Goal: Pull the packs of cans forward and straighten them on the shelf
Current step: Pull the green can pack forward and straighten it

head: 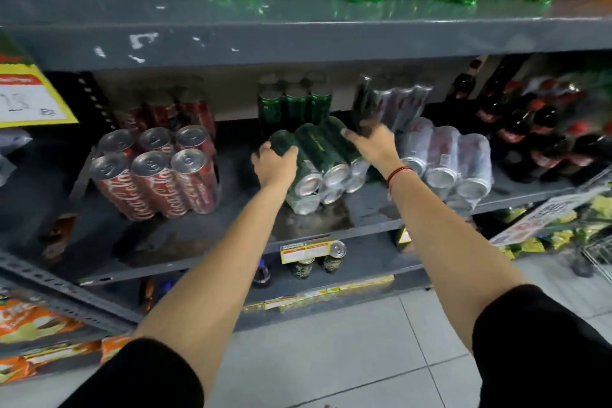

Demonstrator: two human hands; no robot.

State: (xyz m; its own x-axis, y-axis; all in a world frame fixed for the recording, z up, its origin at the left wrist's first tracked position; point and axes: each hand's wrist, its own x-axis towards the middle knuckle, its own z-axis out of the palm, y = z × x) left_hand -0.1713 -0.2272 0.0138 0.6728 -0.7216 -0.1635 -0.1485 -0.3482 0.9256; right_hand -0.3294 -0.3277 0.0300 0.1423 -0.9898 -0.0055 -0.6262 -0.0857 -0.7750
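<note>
Between left hand (275, 164) and right hand (369, 142), green pack (319, 151)

Bare shelf (238, 189) lay open between the red pack (155, 182) and the green pack (318, 152); the silver pack (443, 156) crowded its right, with the upper shelf (298, 40) low overhead.

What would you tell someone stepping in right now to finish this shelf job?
Left hand grips the left end of the green pack; right hand holds its far right side.
The pack lies on its side, skewed, mid-shelf. Red pack sits forward at left; silver pack lies at right.
Left to do: square the green pack, then bring the rear packs forward.
</note>
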